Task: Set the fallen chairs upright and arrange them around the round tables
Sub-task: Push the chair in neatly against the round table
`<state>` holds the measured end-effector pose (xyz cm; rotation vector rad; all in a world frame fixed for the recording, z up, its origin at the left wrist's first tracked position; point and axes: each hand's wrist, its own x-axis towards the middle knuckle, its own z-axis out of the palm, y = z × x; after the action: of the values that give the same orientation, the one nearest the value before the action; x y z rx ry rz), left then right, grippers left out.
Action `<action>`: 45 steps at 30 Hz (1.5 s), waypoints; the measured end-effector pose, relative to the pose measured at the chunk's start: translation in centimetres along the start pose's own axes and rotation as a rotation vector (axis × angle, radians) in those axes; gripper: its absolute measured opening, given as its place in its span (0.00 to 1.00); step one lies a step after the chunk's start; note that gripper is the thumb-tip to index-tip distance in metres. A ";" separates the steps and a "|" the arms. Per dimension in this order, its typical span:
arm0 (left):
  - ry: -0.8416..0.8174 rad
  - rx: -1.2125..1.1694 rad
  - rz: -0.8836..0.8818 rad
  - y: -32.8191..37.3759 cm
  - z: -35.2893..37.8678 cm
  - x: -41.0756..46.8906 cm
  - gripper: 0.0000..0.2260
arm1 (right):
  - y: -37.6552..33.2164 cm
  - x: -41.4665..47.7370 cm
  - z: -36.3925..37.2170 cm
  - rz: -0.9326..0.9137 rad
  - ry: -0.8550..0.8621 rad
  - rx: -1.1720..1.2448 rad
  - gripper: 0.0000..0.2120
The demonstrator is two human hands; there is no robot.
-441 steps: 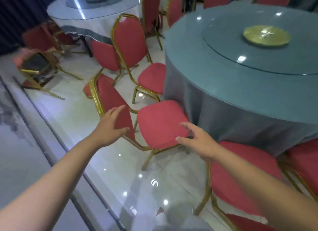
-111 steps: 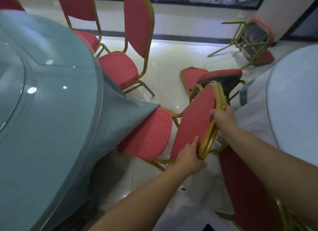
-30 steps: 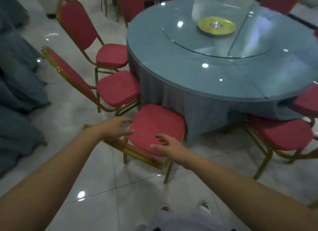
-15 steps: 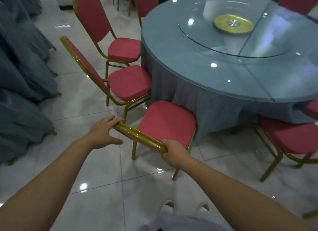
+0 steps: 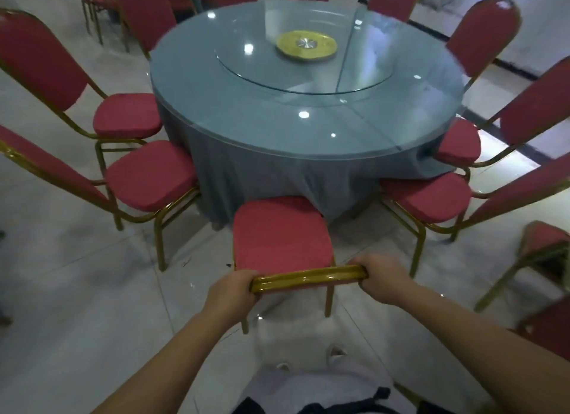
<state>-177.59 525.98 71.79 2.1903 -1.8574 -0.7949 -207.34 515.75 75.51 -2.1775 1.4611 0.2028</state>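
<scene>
likely stiff and fairly light, the chair (image 5: 281, 231) slides best by its gold top rail, which both hands (image 5: 232, 290) (image 5: 381, 275) clasp.

Both our arms reach forward; left hand (image 5: 229, 290) and right hand (image 5: 381, 276) curl, knuckles up, round the ends of the chair back (image 5: 308, 280).

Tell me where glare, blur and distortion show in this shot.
Head view: lights glare as white spots on the glass tabletop; wide-angle distortion tilts the outer chairs outward; frame edges smear, while the left hand and right hand on the chair back look sharp.
</scene>
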 end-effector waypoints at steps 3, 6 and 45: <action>-0.035 -0.017 0.053 3.6 1.1 1.7 0.04 | 3.8 -1.7 -0.2 0.073 0.021 0.024 0.13; -0.092 -0.009 0.109 7.6 2.6 3.7 0.10 | 7.9 -3.3 -0.8 0.154 0.069 0.052 0.14; -0.040 0.017 -0.069 21.5 5.3 13.2 0.17 | 21.9 3.2 -9.2 0.184 0.091 0.128 0.13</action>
<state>-197.73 509.87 73.15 2.2768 -1.8216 -0.8449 -227.14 502.22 75.08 -1.9746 1.6780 0.0718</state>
